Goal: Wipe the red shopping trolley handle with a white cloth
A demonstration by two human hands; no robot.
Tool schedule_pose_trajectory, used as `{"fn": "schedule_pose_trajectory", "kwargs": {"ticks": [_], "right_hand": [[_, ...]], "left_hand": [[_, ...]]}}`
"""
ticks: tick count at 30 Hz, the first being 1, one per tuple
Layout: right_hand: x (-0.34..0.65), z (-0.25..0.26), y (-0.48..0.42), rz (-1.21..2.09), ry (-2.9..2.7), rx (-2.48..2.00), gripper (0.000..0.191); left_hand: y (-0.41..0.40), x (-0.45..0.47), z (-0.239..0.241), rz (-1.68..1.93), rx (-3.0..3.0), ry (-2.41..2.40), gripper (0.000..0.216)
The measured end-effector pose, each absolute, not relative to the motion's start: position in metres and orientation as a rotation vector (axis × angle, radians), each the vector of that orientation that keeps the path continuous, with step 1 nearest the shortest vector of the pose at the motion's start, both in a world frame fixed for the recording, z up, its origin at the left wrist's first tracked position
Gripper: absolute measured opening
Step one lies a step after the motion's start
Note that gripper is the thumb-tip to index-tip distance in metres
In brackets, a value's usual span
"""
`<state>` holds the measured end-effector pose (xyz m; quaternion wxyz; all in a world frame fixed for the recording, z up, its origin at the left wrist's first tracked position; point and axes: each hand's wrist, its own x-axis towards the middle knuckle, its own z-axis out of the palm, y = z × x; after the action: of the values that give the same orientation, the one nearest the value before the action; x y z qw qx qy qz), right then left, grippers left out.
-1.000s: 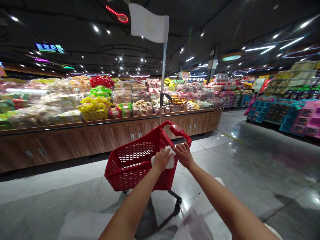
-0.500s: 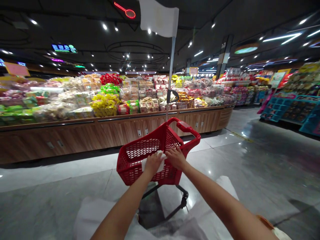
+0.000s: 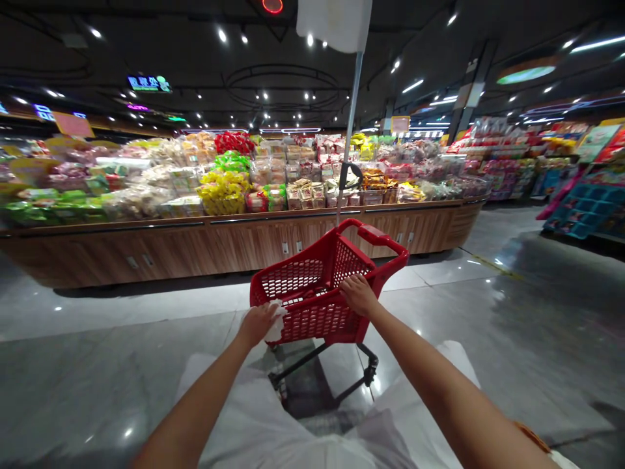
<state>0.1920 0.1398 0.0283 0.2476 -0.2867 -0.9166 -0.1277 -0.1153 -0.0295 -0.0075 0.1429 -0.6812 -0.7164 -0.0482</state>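
Observation:
A small red plastic shopping cart (image 3: 312,286) stands in front of me on the shiny grey floor. My left hand (image 3: 258,324) is closed on a white cloth (image 3: 278,322) and presses it against the basket's near left side. My right hand (image 3: 359,294) grips the basket's near right rim, just below the red handle (image 3: 378,238). A thin pole with a white flag (image 3: 334,23) rises from the cart.
A long wooden display counter (image 3: 234,238) piled with packaged snacks runs across behind the cart. Blue and pink racks (image 3: 583,212) and more stocked shelves stand at the right. Open tiled floor (image 3: 488,312) stretches to the right and left.
My left hand has slid the cloth leftward along the basket's side, from near the right hand to the left corner. The view has shifted so the cart sits farther right.

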Motion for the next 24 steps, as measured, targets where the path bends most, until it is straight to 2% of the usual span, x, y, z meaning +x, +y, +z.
{"fn": "schedule_pose_trajectory", "kwargs": {"ticks": [6,11,18,24], "right_hand": [[0.133,0.012,0.116,-0.240,-2.559,-0.835,0.020],[0.117,-0.008,0.100,-0.125,-2.569,-0.747,0.042],[0.160,-0.001,0.139,-0.135,-2.683,-0.879,0.050],[0.167,0.009,0.132,-0.039,-2.707,-1.062,0.059]], "left_hand": [[0.002,-0.057,-0.006,-0.247,-1.843,-2.130,0.030],[0.019,-0.023,0.001,-0.174,-1.922,-2.116,0.036],[-0.027,-0.071,-0.017,-0.170,-2.313,-1.734,0.043],[-0.019,-0.118,-0.013,-0.126,-2.254,-1.581,0.042]]}}
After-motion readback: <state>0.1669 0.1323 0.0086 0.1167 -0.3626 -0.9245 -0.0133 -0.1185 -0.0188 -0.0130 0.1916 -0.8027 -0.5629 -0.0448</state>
